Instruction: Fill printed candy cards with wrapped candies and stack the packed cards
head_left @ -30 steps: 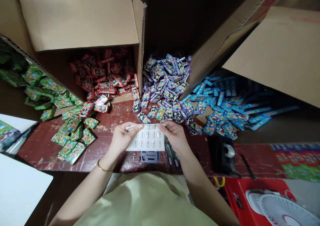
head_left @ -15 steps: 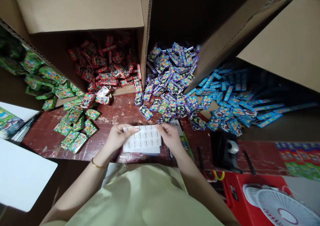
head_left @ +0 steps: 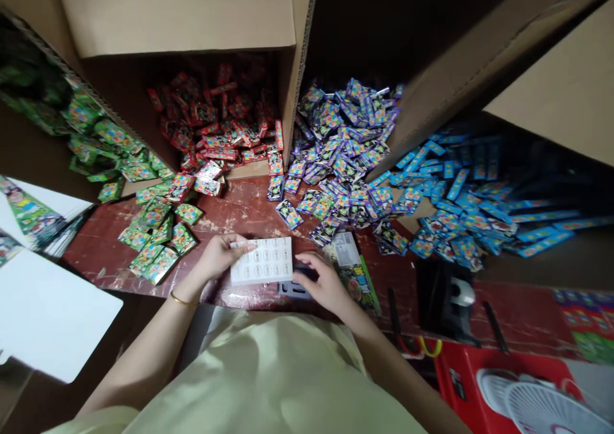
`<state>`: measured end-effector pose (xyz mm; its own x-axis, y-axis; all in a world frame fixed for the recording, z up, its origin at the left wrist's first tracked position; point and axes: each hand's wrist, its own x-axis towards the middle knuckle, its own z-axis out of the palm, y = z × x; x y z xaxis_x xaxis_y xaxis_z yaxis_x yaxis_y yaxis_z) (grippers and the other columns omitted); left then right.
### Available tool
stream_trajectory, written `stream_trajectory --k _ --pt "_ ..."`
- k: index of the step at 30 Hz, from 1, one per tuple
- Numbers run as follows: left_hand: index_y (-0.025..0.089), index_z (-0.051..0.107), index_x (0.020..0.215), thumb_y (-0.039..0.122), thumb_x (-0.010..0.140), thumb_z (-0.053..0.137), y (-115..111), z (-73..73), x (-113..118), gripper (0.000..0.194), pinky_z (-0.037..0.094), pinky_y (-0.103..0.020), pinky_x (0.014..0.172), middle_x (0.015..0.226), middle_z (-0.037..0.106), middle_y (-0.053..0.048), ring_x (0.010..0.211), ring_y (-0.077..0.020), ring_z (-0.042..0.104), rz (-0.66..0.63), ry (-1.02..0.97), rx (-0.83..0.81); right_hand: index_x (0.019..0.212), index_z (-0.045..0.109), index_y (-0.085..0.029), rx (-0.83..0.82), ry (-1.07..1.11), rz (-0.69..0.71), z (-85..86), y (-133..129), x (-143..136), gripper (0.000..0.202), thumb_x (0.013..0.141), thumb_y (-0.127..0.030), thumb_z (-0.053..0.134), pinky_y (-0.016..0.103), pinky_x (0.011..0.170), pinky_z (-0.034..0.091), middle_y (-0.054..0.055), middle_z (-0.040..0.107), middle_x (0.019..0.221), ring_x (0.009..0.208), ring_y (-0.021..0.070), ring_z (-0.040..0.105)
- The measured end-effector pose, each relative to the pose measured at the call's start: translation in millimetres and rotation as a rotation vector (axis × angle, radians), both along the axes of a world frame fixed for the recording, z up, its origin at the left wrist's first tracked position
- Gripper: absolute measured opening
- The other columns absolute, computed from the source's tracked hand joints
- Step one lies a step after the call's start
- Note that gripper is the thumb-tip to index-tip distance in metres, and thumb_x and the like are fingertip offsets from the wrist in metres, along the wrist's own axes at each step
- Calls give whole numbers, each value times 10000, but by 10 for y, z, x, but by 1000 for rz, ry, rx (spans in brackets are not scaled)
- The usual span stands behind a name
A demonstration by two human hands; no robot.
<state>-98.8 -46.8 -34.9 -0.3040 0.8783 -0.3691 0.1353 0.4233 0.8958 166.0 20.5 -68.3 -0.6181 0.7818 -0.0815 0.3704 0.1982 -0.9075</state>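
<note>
My left hand (head_left: 218,256) pinches the upper left edge of a white sheet of round stickers (head_left: 263,263), which is printed with rows of circles. Just right of the sheet, my right hand (head_left: 327,284) has its thumb and fingers apart and holds nothing that I can see. Partly under the sheet and right hand lies a flat grey object with dark slots (head_left: 289,289); its kind is unclear. A printed colourful card (head_left: 359,277) lies on the table beside the right hand.
Cardboard boxes (head_left: 192,18) spill small green packets (head_left: 156,236), red packets (head_left: 225,137), purple packets (head_left: 343,159) and blue packets (head_left: 455,210) onto the red table (head_left: 242,207). At right are a black tape dispenser (head_left: 439,300) and a white fan (head_left: 547,408). White card sheets (head_left: 57,312) are stacked at left.
My right hand has let go of the sticker sheet's right edge and moved slightly down, its fingers parting. The sheet, still in my left hand, has shifted left, uncovering the grey object more.
</note>
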Motion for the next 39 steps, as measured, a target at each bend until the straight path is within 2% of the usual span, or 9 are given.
stream_trajectory --k 3,7,11,15,20,23,25,27,39 --pt "136 714 711 490 604 801 -90 -94 -178 380 404 -206 524 628 668 -14 526 -110 532 47 50 -10 1122 597 -209 163 -78 164 6 -139 62 322 803 -225 641 398 983 444 97 600 1170 1127 243 540" --pt "143 713 707 518 623 779 -133 -217 -239 391 418 -213 574 681 681 -20 579 -128 558 53 140 10 1162 578 -223 251 -173 271 35 -221 85 332 832 -217 615 430 974 469 103 584 1203 1125 257 541" --pt "157 717 695 538 611 776 -89 -286 -236 395 441 -233 627 719 694 -33 644 -157 586 64 157 25 1200 574 -223 320 -249 300 47 -253 112 427 785 -182 667 463 988 470 110 566 1265 1166 282 522" --pt "161 721 656 560 581 784 -20 -236 -212 410 466 -305 846 954 709 -107 917 -235 630 67 168 66 1134 630 -223 300 -250 298 230 -214 270 395 748 -159 687 464 994 465 98 608 1224 1144 281 549" --pt "174 728 694 536 677 730 35 -113 151 363 388 -426 1033 1273 605 -165 1211 -301 536 -207 31 83 1143 640 -262 249 -110 273 645 -145 411 390 759 -216 689 418 1007 453 79 601 1258 1160 253 555" --pt "200 740 735 462 727 713 46 -154 405 263 168 -576 1131 1418 499 -138 1374 -362 341 -310 240 62 1123 650 -253 293 -80 334 707 -173 355 354 776 -183 656 412 1011 449 80 603 1250 1168 244 543" --pt "221 745 749 403 744 712 50 -236 493 185 -40 -669 1100 1496 407 -103 1435 -400 169 -299 476 44 1102 660 -238 332 -115 368 659 -212 296 340 773 -153 649 422 1021 442 86 606 1235 1166 248 536" --pt "226 744 759 374 767 694 52 -328 513 157 -135 -706 1047 1545 320 -83 1449 -416 66 -289 612 45 1096 662 -227 362 -150 382 580 -251 236 330 778 -141 641 421 1026 441 88 605 1231 1172 251 528" --pt "213 726 785 422 823 617 115 -489 380 239 -96 -714 1049 1584 202 -88 1460 -390 -1 -350 659 102 1102 661 -232 364 -125 322 -84 -138 -63 319 796 -145 634 414 1052 436 88 574 1300 1222 235 514"
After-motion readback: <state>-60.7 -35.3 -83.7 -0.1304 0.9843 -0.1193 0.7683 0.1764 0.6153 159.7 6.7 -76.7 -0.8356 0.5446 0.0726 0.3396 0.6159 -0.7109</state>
